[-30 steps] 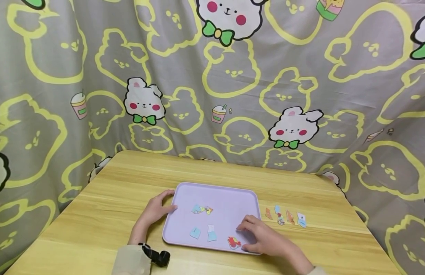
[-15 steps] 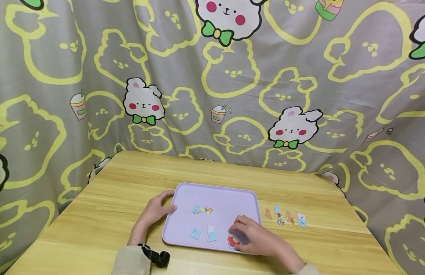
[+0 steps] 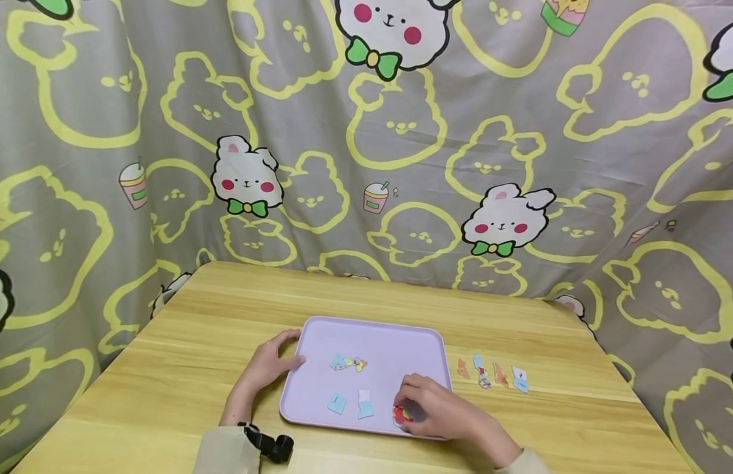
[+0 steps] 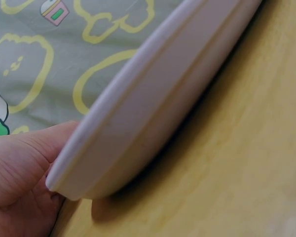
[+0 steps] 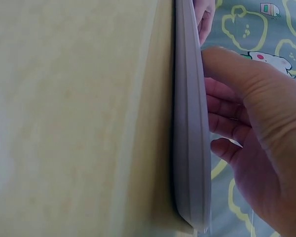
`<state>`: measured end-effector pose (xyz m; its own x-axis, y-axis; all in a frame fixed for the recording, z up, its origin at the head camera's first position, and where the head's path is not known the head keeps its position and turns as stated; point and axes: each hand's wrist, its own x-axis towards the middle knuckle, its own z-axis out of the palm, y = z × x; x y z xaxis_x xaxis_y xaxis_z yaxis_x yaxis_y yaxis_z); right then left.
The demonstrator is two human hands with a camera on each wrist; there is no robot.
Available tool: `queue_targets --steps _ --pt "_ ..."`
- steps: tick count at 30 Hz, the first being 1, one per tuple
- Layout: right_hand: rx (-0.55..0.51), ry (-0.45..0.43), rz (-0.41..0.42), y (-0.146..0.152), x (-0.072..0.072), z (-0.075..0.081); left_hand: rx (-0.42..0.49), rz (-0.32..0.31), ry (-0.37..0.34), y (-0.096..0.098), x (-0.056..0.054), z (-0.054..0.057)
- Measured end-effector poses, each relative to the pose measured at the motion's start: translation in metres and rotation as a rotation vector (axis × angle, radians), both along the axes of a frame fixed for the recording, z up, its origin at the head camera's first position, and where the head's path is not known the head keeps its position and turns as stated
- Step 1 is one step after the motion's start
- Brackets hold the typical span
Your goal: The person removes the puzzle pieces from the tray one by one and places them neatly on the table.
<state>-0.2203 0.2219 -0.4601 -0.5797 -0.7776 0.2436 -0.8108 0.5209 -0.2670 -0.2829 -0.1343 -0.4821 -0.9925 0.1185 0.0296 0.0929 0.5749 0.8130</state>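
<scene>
A lilac tray (image 3: pixel 378 336) lies on the table. My left hand (image 3: pixel 273 359) holds its left edge; in the left wrist view the thumb (image 4: pixel 59 138) lies over the rim of the tray (image 4: pixel 138 98). Near the tray's front right corner my right hand (image 3: pixel 440 408) has thumb and fingers at the edges of a red paper picture piece (image 3: pixel 400 416), pinching it and partly covering it. Two light blue pieces, one plain blue (image 3: pixel 337 403) and one white and blue (image 3: pixel 365 405), lie to its left. Farther back in the tray is a joined blue and yellow cluster (image 3: pixel 347 363).
Right of the tray, several more picture pieces lie in a row on the wooden table (image 3: pixel 236 296), among them an orange one (image 3: pixel 500 375) and a white-and-blue one (image 3: pixel 519 378). A patterned curtain (image 3: pixel 319 131) hangs behind the table.
My right hand has moved left to the red picture piece, and its thumb and fingers have drawn together around it. The left hand stays at the tray's edge.
</scene>
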Motion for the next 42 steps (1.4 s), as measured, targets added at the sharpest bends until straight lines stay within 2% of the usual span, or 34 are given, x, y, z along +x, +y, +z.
queue_targets --steps 5,12,20,27,42 --pt "-0.021 -0.004 0.005 0.000 -0.002 -0.003 -0.005 -0.003 0.006 0.000 0.000 0.000" --pt "-0.067 0.023 -0.039 0.000 0.000 -0.009 0.006 -0.001 -0.011 0.001 0.000 -0.001" --pt "-0.244 -0.048 -0.069 -0.001 -0.001 -0.016 0.001 -0.003 -0.003 0.001 -0.001 -0.002" --pt "-0.378 0.005 -0.049 -0.001 -0.003 -0.019 -0.008 -0.004 -0.002 0.000 0.002 0.002" --pt "-0.403 0.012 -0.102 0.008 0.000 -0.019 0.000 -0.004 -0.004 0.001 0.001 0.000"
